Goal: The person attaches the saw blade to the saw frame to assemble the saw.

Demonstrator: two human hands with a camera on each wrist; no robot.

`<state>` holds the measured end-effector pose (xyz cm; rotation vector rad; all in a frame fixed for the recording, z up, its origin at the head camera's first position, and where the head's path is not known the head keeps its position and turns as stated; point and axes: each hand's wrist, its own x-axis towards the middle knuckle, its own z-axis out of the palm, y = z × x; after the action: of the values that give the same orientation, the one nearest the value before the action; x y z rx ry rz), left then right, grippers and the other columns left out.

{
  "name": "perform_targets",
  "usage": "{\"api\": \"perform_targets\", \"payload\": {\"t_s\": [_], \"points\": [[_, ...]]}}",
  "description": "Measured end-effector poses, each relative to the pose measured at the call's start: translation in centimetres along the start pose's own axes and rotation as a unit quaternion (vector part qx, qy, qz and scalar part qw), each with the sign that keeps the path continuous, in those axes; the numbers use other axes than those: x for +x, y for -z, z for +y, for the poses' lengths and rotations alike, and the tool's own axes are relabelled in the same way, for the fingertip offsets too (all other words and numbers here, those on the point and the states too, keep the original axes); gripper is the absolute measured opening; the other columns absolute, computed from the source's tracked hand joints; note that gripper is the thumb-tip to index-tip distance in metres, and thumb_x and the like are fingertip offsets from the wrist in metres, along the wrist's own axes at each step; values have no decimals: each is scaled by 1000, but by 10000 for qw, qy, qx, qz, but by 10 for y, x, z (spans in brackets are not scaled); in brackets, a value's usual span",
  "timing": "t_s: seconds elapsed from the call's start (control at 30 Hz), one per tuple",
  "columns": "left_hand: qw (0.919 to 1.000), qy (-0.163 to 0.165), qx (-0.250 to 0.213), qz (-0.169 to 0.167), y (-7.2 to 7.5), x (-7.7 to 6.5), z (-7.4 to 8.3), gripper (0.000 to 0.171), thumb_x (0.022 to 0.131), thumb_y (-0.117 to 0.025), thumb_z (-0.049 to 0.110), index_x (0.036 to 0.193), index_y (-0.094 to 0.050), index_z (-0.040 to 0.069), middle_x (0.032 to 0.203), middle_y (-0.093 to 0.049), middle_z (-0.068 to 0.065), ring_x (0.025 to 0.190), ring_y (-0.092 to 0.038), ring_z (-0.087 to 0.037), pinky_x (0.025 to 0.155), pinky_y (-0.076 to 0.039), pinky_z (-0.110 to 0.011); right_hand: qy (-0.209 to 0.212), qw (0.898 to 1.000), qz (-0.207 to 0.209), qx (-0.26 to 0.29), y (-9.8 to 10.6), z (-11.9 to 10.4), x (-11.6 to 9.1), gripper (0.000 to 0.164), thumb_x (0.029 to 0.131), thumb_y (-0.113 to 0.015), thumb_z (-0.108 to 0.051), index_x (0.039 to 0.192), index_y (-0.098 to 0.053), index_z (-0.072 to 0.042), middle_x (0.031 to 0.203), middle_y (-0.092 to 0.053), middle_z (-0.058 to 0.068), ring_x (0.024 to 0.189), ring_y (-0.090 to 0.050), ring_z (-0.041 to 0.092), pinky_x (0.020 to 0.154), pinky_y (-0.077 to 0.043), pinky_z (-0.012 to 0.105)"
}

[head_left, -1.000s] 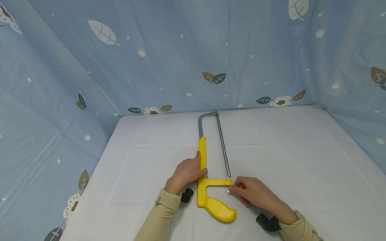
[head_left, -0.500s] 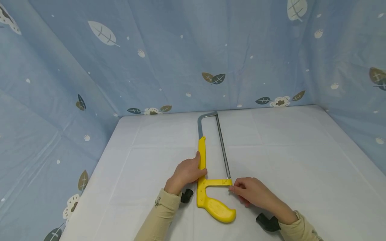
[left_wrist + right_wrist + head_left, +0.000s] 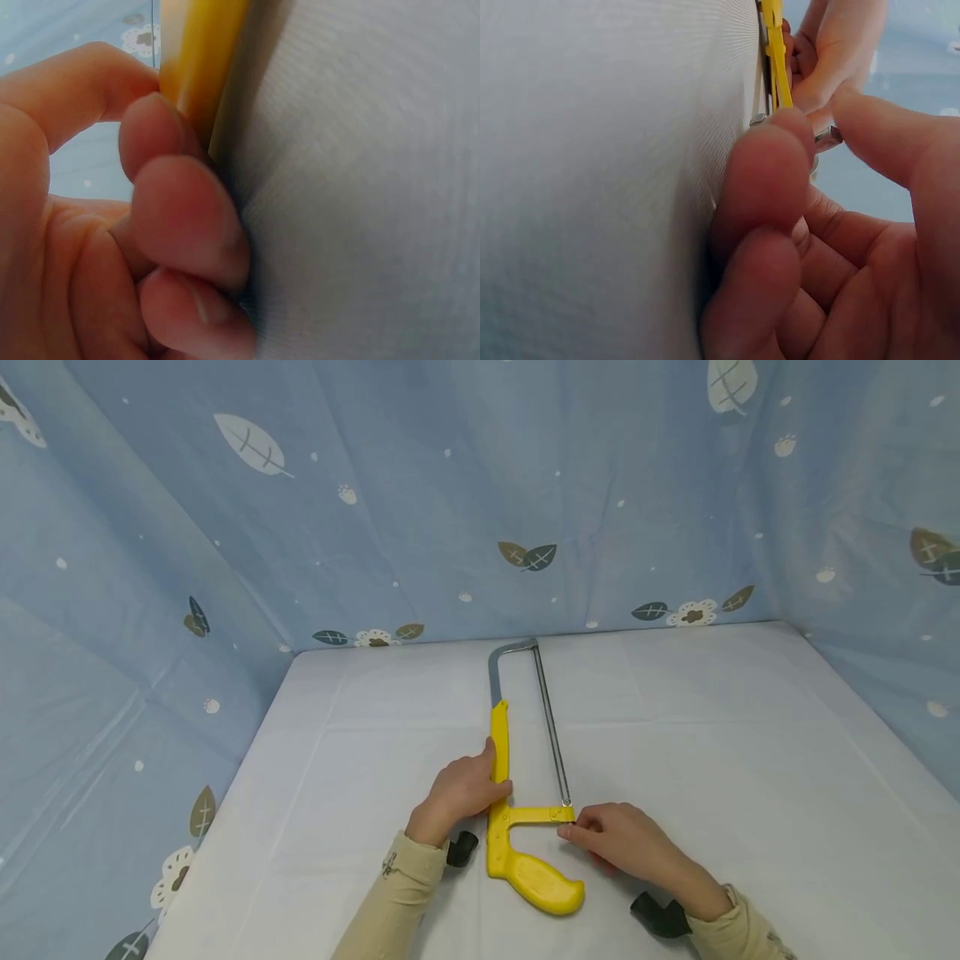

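Note:
A hacksaw (image 3: 543, 883) with a yellow handle and a grey front frame lies flat on the white-covered table, its blade (image 3: 551, 722) on the right side. My left hand (image 3: 461, 789) grips the yellow back of the frame between thumb and fingers; in the left wrist view the fingertips (image 3: 187, 217) lie against the cloth beside the yellow bar (image 3: 206, 64). At the handle end of the blade, my right hand (image 3: 626, 839) pinches the small metal wing nut (image 3: 829, 138) below the yellow crossbar. In the head view the fingers hide that nut.
The white cloth (image 3: 375, 710) covers the table, whose back edge meets a blue leaf-patterned curtain (image 3: 420, 510). Black wrist-camera mounts (image 3: 660, 916) sit under both wrists, close over the cloth. The front end of the saw reaches nearly to the curtain.
My right thumb has shifted left across the wing nut, which showed beside it a second ago. The left hand and the hacksaw stay in place; the head view has drifted slightly.

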<state>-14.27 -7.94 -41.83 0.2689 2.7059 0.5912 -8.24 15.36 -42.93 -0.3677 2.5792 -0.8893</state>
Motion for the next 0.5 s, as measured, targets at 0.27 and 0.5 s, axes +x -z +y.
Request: {"api": "perform_targets", "payload": {"t_s": [0.27,0.5], "points": [[10000,-37,28,-4,0,0,-1,78,82,-51,39,143,-16,6,58,-46,-2,44,-41,-16,44,-33,-26,148,9997,-119,183,-1,6,1,34,83,-53,-49,68,-56,-19,46,-46,-5,40,-43,11,42,-33,24],[10000,-79,4,37,0,0,-1,78,81,-51,38,143,-16,5,59,-46,-2,45,-41,-16,44,-33,-27,124,9981,-236,548,1,10,1,33,82,-55,-48,74,-56,-17,51,-50,-3,42,-47,13,41,-36,25]]}}
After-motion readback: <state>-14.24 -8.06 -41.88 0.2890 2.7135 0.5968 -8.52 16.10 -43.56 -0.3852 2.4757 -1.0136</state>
